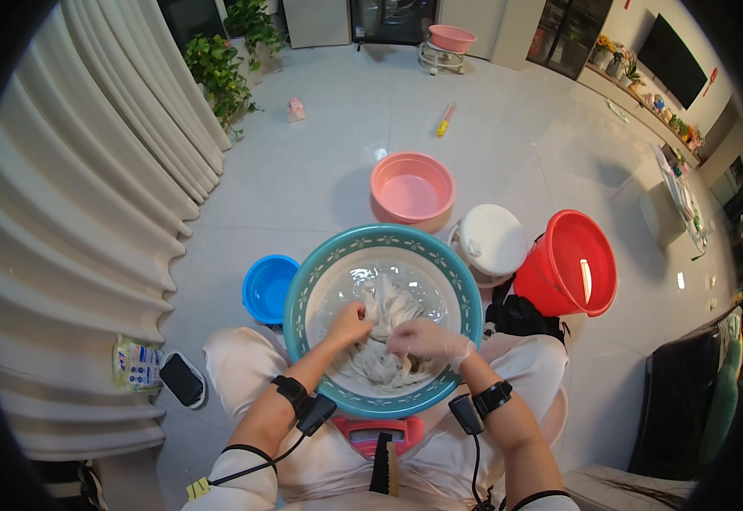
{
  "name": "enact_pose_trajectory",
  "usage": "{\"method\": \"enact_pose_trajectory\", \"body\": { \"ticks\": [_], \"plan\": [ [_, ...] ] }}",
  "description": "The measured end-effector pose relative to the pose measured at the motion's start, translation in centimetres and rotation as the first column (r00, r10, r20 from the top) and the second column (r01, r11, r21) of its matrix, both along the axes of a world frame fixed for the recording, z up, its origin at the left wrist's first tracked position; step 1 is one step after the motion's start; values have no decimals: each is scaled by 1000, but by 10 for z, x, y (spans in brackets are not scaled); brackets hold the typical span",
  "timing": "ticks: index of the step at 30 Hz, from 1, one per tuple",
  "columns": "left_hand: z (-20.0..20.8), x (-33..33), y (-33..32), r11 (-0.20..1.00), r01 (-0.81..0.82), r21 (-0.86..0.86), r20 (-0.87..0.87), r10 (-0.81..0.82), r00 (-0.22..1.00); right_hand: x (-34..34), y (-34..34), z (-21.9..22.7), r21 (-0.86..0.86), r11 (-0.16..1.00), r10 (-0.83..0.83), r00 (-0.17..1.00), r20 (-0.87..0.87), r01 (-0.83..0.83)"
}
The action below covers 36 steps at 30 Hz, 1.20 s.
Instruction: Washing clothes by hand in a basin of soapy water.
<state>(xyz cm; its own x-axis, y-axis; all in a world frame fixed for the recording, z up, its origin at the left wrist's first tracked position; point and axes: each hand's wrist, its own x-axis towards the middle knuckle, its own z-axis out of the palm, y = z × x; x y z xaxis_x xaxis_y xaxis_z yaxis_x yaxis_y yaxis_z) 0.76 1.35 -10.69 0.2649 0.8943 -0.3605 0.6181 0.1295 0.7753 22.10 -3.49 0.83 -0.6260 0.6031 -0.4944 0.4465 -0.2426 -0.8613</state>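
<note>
A large teal basin (301, 255) with a white inside and a cut-out rim stands between my knees, holding water. Soaked white cloth (393, 302) lies bunched in it, partly under the water. My left hand (350, 325), bare, is closed at the left side of the cloth and grips it. On the other side my right hand (429, 339), in a thin see-through glove, has its fingers curled on the wet fabric. Its fingertips are partly hidden by the folds. Black straps with small devices circle both forearms.
Around the basin stand a blue basin (270, 290), a pink basin (412, 189), a white lidded bucket (492, 238) and a red bucket (569, 264). A phone (181, 380) and a wipes pack (136, 364) lie by the curtain (90, 213). Pink plastic (405, 433) shows below the teal rim.
</note>
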Motion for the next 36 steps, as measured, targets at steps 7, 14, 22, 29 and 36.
{"method": "enact_pose_trajectory", "body": {
  "ticks": [7, 14, 22, 29, 36],
  "plan": [
    [64, 4, 5, 969, -57, -242, 555, 186, 811, 2, 9, -37, 826, 545, -445, 884, 142, 142],
    [65, -14, 15, 990, -143, -10, 527, 126, 840, 1, 18, -45, 565, 825, -269, 858, 438, -30],
    [60, 2, -3, 966, 91, 241, -123, -62, 990, 19, 18, 8, 420, 870, -279, 960, -10, 257],
    [102, -12, 10, 941, -79, -329, 602, 273, 751, 52, 4, 19, 313, 949, -117, 898, 424, -24],
    [135, -6, 1, 848, 302, -436, 779, 187, 598, 7, 1, 26, 300, 888, -331, 937, -110, 349]
  ]
}}
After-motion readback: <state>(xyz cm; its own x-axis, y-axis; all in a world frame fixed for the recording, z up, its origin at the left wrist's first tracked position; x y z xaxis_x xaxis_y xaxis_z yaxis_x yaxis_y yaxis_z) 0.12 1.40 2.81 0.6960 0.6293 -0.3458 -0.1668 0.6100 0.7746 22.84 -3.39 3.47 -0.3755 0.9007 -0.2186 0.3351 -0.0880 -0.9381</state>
